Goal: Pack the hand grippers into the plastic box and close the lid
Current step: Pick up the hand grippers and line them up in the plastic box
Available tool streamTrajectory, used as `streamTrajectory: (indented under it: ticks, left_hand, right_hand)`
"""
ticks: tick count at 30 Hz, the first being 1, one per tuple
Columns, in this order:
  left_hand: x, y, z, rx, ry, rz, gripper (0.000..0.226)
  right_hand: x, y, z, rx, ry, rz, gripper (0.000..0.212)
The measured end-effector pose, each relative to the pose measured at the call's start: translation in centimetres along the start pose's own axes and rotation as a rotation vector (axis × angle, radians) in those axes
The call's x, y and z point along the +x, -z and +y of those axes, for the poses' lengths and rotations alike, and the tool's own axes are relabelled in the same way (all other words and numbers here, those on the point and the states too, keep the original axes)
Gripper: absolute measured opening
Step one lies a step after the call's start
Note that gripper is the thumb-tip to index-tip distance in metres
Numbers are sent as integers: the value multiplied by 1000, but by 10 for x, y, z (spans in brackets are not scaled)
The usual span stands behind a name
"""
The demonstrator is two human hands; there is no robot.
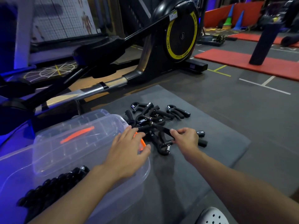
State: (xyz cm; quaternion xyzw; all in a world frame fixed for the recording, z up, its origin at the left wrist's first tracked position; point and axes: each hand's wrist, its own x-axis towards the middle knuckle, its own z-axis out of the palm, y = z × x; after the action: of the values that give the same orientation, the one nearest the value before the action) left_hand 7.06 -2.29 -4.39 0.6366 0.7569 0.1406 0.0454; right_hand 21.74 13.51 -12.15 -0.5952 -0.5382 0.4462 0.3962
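White clog (pixel 213 217), plastic box (pixel 132 188), gripper pile (pixel 152 113).
Left hand (pixel 127 152) flat on box edge, fingers spread; right hand (pixel 186 139) pinching one hand gripper (pixel 161 129).

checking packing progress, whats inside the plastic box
A row of black hand grippers lies in its near end. The left forearm and the clear lid cover the rest.

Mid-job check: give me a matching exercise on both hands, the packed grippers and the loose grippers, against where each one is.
1 left hand
2 right hand
3 packed grippers
4 loose grippers

A on the grey mat
B in the plastic box
C pinching a gripper handle
D resting on the orange latch

Pairs: 1-D; 2-C; 3-B; 4-A
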Motion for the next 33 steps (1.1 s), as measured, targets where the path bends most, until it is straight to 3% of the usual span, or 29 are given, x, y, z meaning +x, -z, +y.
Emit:
streamTrajectory:
  ticks: [7,16,20,27,31,33]
  left_hand:
    - [16,49,3,-456,100,224,27]
    - [-2,98,-15,-558,69,396,27]
    - [-18,110,-32,-546,46,444,15]
    - [-47,128,-65,-535,-88,553,25]
    - [-70,137,-87,-502,-140,620,19]
    - [-84,141,-101,-476,-145,655,24]
  right_hand:
    - [-31,-6,-61,149,165,-86,23]
    - [-98,-16,-118,335,185,-189,18]
    - [-125,-24,-133,387,156,-262,21]
    - [-166,-46,-156,453,152,-384,20]
    - [-181,-70,-159,505,43,-647,27]
    - [-180,-80,-162,347,78,-790,29]
